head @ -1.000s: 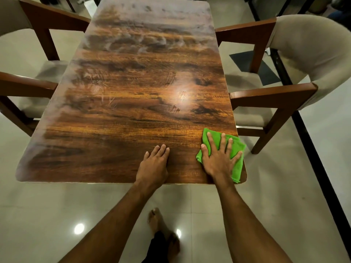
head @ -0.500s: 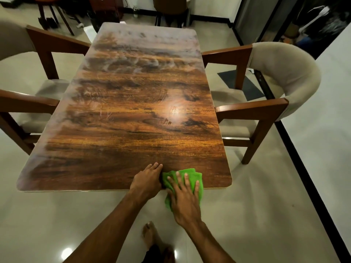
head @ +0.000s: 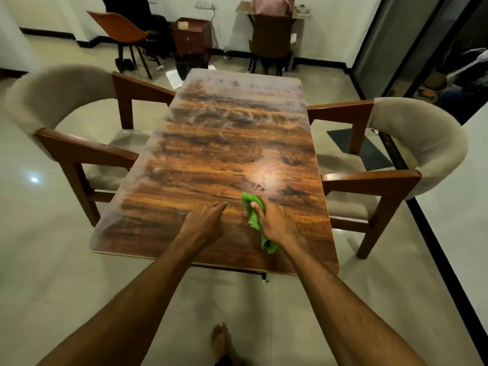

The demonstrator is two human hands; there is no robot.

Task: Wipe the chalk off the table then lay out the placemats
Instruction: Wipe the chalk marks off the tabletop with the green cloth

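A glossy wooden table (head: 227, 154) stretches away from me, with pale chalk smears (head: 224, 117) across its far half and left side. My right hand (head: 274, 223) grips a bunched green cloth (head: 254, 215) on the near part of the tabletop; the cloth's tail hangs out below the palm. My left hand (head: 204, 224) lies flat on the wood just left of the cloth, fingers together, holding nothing. No placemats are in view.
A cushioned wooden armchair (head: 79, 143) stands at the table's left side and another armchair (head: 390, 165) at its right. Beyond the far end are an orange chair (head: 121, 30), a small drawer unit (head: 191, 35) and a seated person (head: 272, 11). My bare foot (head: 220, 342) is on the tiled floor.
My right hand has bunched the flat cloth and carried it from the near right corner leftward, then forward onto the table. The view has tilted up and shows more of the room.
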